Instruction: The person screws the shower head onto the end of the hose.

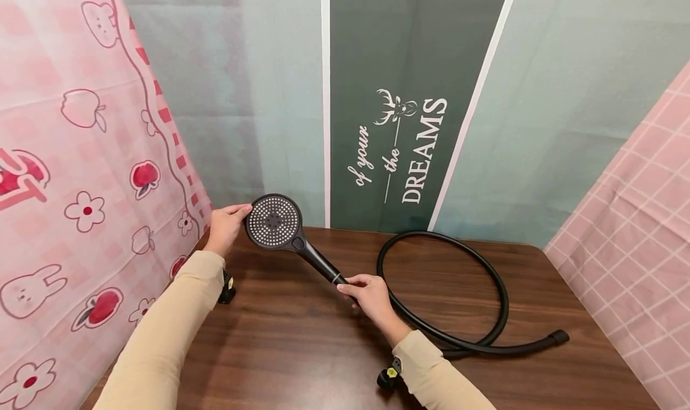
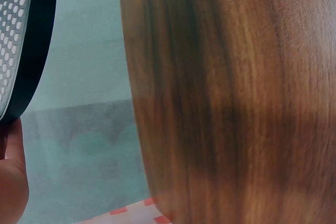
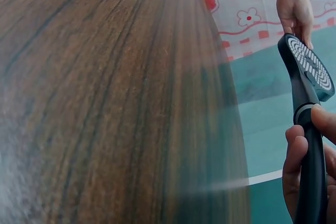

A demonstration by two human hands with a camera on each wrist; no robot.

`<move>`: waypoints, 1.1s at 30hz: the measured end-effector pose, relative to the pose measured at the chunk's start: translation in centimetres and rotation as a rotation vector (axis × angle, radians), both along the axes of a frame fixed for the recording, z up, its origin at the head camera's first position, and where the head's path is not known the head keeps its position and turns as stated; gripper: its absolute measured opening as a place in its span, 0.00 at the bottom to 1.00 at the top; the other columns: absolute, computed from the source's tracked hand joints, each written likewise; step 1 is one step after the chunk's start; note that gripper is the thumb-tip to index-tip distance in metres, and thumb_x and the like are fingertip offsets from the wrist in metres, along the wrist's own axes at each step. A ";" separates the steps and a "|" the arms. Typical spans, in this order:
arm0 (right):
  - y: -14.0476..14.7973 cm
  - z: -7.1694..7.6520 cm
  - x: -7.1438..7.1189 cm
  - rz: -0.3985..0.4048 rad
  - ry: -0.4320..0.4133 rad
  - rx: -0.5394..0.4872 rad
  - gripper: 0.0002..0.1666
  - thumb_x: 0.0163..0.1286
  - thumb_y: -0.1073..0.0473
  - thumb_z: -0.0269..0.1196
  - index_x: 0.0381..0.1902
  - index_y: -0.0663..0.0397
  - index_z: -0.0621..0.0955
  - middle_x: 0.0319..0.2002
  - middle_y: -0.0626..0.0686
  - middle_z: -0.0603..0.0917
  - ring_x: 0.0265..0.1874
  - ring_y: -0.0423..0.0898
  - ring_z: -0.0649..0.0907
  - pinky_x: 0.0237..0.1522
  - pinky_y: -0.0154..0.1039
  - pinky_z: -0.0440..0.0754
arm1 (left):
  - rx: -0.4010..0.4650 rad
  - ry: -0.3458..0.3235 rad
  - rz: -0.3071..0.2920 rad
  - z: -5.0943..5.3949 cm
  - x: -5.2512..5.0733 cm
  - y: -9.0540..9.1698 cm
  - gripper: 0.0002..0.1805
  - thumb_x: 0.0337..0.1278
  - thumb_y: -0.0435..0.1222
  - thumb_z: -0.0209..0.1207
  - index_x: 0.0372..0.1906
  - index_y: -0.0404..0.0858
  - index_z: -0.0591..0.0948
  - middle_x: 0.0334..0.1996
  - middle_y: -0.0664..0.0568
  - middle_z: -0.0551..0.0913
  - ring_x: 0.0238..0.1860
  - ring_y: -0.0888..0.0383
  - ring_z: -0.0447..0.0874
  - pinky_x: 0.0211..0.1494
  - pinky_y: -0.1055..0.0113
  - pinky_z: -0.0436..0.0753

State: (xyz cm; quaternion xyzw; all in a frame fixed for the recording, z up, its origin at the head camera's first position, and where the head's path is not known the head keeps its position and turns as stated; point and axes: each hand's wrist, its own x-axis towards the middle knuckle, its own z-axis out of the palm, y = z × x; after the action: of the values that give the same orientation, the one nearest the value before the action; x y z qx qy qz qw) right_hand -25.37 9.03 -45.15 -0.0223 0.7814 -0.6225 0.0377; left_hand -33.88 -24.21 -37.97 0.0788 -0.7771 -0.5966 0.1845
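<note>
A black handheld shower head (image 1: 274, 220) is held above the table between both hands, its pale-dotted spray face toward the head camera. My left hand (image 1: 225, 225) pinches the rim on its left side. In the left wrist view, only part of the shower head (image 2: 41, 45) and some fingers show. Down at the lower handle, my right hand (image 1: 373, 297) grips with thumb and fingers, just below a thin ring. The right wrist view shows the shower head (image 3: 298, 80) tilted, with the handle running through the right hand (image 3: 294, 166). The handle's lower end is partly hidden by fingers.
A black hose (image 1: 504, 296) lies looped on the brown wooden table (image 1: 269, 332), one capped end pointing right. Its other end is hidden near the right forearm. Patterned cloths hang behind and at both sides, including a pink one (image 1: 86, 158) on the left.
</note>
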 end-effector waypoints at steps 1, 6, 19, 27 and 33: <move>0.1 -0.1 0.0 0.001 -0.002 0.002 0.14 0.56 0.58 0.75 0.36 0.61 0.88 0.22 0.52 0.87 0.14 0.41 0.78 0.20 0.38 0.83 | 0.005 -0.004 0.007 -0.2 -0.1 0.1 0.19 0.66 0.39 0.62 0.52 0.26 0.83 0.38 0.54 0.88 0.30 0.80 0.77 0.37 0.85 0.78; 0.3 -0.4 -0.1 0.001 -0.013 0.017 0.14 0.57 0.57 0.75 0.36 0.62 0.88 0.22 0.53 0.87 0.13 0.39 0.77 0.19 0.36 0.82 | 0.010 -0.034 0.029 -0.9 -0.1 0.5 0.20 0.66 0.40 0.62 0.53 0.27 0.83 0.48 0.41 0.87 0.32 0.80 0.77 0.38 0.86 0.78; 0.1 -1.3 -0.1 0.002 -0.017 0.019 0.14 0.55 0.60 0.75 0.35 0.65 0.87 0.20 0.53 0.86 0.16 0.38 0.80 0.17 0.31 0.79 | 0.011 -0.067 0.063 -3.2 -0.5 0.5 0.19 0.67 0.39 0.61 0.53 0.28 0.83 0.53 0.33 0.83 0.34 0.80 0.75 0.39 0.86 0.76; 0.2 -2.1 -0.1 0.003 -0.022 0.038 0.14 0.55 0.61 0.75 0.35 0.66 0.88 0.21 0.56 0.87 0.19 0.39 0.83 0.18 0.31 0.81 | 0.001 -0.079 0.064 -4.8 -0.6 0.6 0.18 0.67 0.37 0.61 0.52 0.26 0.83 0.53 0.32 0.83 0.32 0.80 0.74 0.38 0.87 0.75; 0.5 -2.6 0.0 0.009 -0.026 0.053 0.14 0.56 0.61 0.75 0.35 0.67 0.87 0.21 0.57 0.87 0.17 0.40 0.81 0.17 0.32 0.81 | -0.012 -0.111 0.054 -5.5 -0.8 0.7 0.18 0.67 0.39 0.61 0.52 0.28 0.84 0.53 0.34 0.84 0.40 0.72 0.79 0.44 0.83 0.76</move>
State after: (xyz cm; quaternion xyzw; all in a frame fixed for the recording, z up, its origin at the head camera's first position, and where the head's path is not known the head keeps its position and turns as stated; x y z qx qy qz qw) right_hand -25.38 9.51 -47.75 -0.0168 0.7969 -0.6017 0.0514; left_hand -34.72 -23.54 -43.48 0.1314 -0.7874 -0.5814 0.1574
